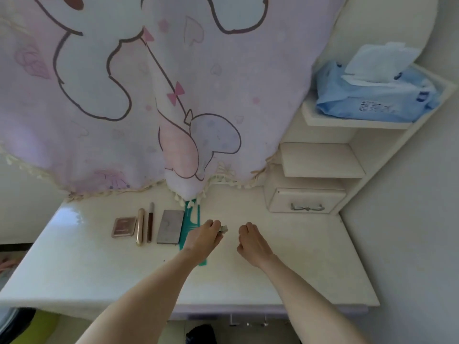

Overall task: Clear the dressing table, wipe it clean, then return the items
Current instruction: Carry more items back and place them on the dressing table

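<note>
Cream and shiny, the surface (285, 256) has a neat row of things on its left part: a compact (123, 227), a gold tube (140, 227), a brown pencil (150, 222), a grey case (170, 227) and a green comb (190, 227). They lie side by side, so I think the wiping is done and the things are being put back. The left hand (202, 238) is over the comb, and its fingers (215, 224) are curled tight round a small pale thing (223, 229). It pokes out past the fingertips, just right of the comb. It is too small to say what it is. The right hand (253, 242) is near it but apart, with its fingers curled in and, as far as I can see, nothing in them. Next, I think the small thing has to go down at the end of the row, right beside the comb. That calls for a gentle drop so the comb does not get bumped. A blue tissue pack (372, 100) sits up on the shelf (347, 122).
</note>
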`<state>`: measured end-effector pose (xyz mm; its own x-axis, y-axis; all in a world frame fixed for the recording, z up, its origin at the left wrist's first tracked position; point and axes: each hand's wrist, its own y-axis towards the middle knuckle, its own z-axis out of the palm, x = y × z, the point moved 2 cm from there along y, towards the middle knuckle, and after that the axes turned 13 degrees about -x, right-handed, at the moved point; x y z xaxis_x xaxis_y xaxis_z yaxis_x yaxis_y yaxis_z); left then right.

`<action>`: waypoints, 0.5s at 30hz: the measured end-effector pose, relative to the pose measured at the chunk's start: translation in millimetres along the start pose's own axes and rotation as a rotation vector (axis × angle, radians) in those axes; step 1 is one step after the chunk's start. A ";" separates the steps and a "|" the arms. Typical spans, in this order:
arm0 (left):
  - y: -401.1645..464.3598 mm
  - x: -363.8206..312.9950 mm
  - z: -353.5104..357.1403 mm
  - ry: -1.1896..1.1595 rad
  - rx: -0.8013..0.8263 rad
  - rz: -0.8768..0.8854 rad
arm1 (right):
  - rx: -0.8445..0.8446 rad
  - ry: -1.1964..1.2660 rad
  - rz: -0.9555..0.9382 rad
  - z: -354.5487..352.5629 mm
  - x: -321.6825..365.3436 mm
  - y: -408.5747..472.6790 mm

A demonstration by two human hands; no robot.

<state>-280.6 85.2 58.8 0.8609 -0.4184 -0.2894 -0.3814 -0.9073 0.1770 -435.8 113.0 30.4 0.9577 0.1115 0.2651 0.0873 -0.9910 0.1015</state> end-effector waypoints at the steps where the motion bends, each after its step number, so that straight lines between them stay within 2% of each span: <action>1: 7.6 2.9 5.6 -0.011 0.035 -0.014 | -0.001 0.012 -0.002 4.9 -0.8 7.9; 7: 33.5 19.7 39.4 -0.061 0.125 -0.066 | 0.004 0.117 0.033 25.6 -3.9 34.4; 12: 31.4 23.8 59.3 -0.138 0.126 -0.056 | -0.020 0.130 0.006 39.4 -17.3 45.0; 14: 25.7 23.7 62.0 -0.123 0.073 0.039 | -0.072 0.129 -0.020 42.5 -22.0 46.6; 15: 21.5 24.4 64.2 -0.066 0.116 0.073 | -0.077 0.120 -0.026 43.9 -23.1 46.3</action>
<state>-289.4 52.9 -4.9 0.8068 -0.4822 -0.3413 -0.4822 -0.8713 0.0910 -441.9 61.3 -13.1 0.9152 0.1503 0.3740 0.0863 -0.9794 0.1823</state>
